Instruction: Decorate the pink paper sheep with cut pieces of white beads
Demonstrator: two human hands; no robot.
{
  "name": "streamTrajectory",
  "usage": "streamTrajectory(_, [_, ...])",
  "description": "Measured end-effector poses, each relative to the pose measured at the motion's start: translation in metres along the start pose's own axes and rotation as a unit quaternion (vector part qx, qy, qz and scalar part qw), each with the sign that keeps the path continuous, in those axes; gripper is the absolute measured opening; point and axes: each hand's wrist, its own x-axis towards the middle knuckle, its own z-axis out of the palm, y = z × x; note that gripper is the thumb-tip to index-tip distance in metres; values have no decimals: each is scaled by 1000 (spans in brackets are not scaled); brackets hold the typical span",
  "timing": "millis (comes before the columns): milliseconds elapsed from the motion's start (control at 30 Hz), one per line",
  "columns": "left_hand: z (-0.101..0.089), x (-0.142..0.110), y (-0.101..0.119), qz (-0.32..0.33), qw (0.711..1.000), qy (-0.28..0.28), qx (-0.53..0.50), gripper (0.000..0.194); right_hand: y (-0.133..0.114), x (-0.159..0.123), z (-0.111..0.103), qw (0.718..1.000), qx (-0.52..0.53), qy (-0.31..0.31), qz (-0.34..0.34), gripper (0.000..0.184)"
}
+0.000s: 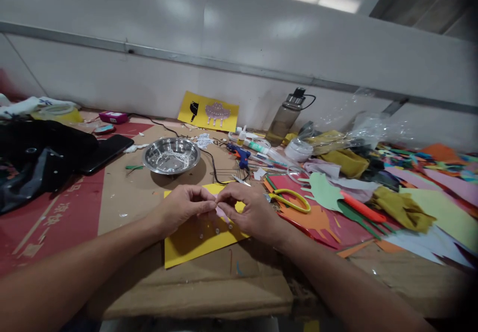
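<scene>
"So, what lies where?"

"The yellow card point(179, 252) lies at lower centre of the frame; over it meet the right hand point(252, 215) and left hand point(177, 210), each with thumb and forefinger together; whether anything tiny is clamped between, I cannot tell; under them shows a pink piece point(222, 215), then small clear beads point(217, 231)."

"And the step?"

"Fine fingertip work above the pink piece, I judge; the next move seems to call for steady wrists; a light touch, too, near those beads."
</scene>
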Motion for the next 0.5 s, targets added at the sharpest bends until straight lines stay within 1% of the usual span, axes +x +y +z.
streamTrajectory(100, [1,-1,3,10,1000,6,26,24,1,-1,0,1000,-11,-4,-8,6])
streamTrajectory(200, [3,-1,3,9,1000,10,24,25,1,-2,4,1000,-23,9,-4,9])
streamTrajectory(267, [4,-1,2,2,1000,10,22,26,0,-1,5,999,-19,19,23,9])
streamTrajectory(367, [5,-1,-1,0,1000,-4,-7,26,-1,1,5,996,17,8,83,7])
streamTrajectory(433, [5,-1,-2,-1,999,-15,-36,25,-2,2,4,991,61,-8,121,6])
streamTrajectory(500, [5,0,-4,-1,998,-19,-56,23,-2,3,4,978,132,-23,159,4])
